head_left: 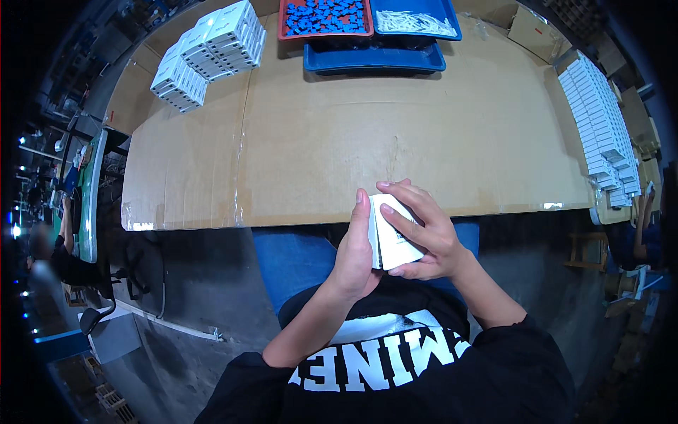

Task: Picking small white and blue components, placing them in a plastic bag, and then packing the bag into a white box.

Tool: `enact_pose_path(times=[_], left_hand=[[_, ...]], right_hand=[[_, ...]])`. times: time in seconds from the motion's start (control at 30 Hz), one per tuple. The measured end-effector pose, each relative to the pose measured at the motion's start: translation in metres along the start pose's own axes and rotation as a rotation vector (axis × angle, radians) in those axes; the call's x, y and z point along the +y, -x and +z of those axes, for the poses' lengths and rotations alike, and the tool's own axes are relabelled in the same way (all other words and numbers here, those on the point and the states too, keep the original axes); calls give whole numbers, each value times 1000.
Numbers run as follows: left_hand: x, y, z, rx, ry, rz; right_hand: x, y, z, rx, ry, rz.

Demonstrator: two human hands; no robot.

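Note:
Between my two hands, just off the table's near edge, is a small white box with a little dark print on its face. My left hand is closed along the box's left side, thumb pointing up. My right hand wraps the box from the right, with fingers spread over its top and face. A dark gap runs down the box's left side; whether that is an open flap or a second piece, I cannot tell. The fingers beneath the box are hidden.
A cardboard-covered table lies ahead. At its back stand a red tray of blue pieces, a blue tray of white sticks and a lower blue tray. White boxes are stacked far left and right. Other people sit at both sides.

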State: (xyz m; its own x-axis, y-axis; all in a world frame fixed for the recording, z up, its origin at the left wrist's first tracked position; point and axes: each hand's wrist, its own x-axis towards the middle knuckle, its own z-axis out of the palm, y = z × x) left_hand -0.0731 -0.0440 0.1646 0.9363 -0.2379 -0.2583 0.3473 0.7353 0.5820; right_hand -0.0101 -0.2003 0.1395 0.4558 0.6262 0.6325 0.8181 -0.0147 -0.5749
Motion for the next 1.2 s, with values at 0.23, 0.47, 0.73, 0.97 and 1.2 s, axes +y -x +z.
enact_pose_path(times=[0.23,0.47,0.73,0.97,1.2], left_hand=[[-3,-2,-1,15,-21,13],[-4,-5,-5,-3,-49,11],[-3,0,-17,-24,-85,-2],[17,-4,-16,-125,-377,76],[23,-6,-22,-111,-517,176]], right_hand=[[3,4,5,40,17,-25],[7,5,6,34,26,-49],[2,3,2,1,86,-38],[-14,-2,4,399,-491,343],[7,9,-19,243,-696,577]])
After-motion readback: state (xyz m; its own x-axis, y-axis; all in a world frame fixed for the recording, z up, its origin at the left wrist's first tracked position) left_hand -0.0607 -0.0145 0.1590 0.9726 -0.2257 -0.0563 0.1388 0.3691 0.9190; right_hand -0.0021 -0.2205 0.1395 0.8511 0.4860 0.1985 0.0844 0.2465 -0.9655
